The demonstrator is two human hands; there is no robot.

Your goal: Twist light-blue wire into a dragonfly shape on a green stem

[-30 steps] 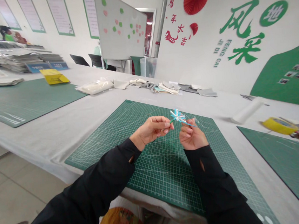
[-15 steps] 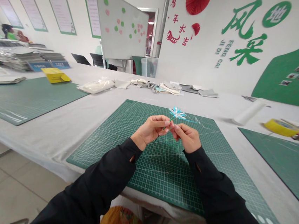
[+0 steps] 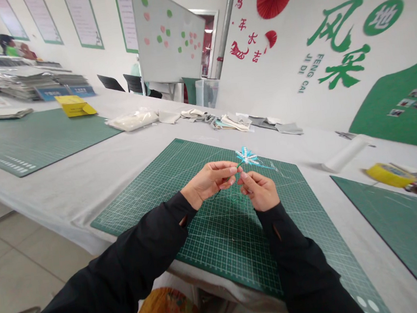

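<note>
Above a green cutting mat (image 3: 208,235), my left hand (image 3: 212,179) pinches the green stem of a small blue-and-white flower (image 3: 246,156). The flower head points up and away, just beyond the fingertips. My right hand (image 3: 260,189) is closed in a pinch close to the left fingertips, below the flower. Whatever lies between the right thumb and finger is too small to make out. A thin blue strand (image 3: 266,165) extends to the right from the flower.
Fabric pieces (image 3: 236,122) and a plastic-wrapped white bundle (image 3: 133,119) lie along the table's far side. A yellow box (image 3: 75,106) and stacked papers (image 3: 20,78) stand left. At right are a white roll (image 3: 346,154), yellow tape (image 3: 390,175) and another mat (image 3: 399,226).
The right fingertips have shifted slightly at the stem, and the flower has turned a little. The whole view has moved very slightly.
</note>
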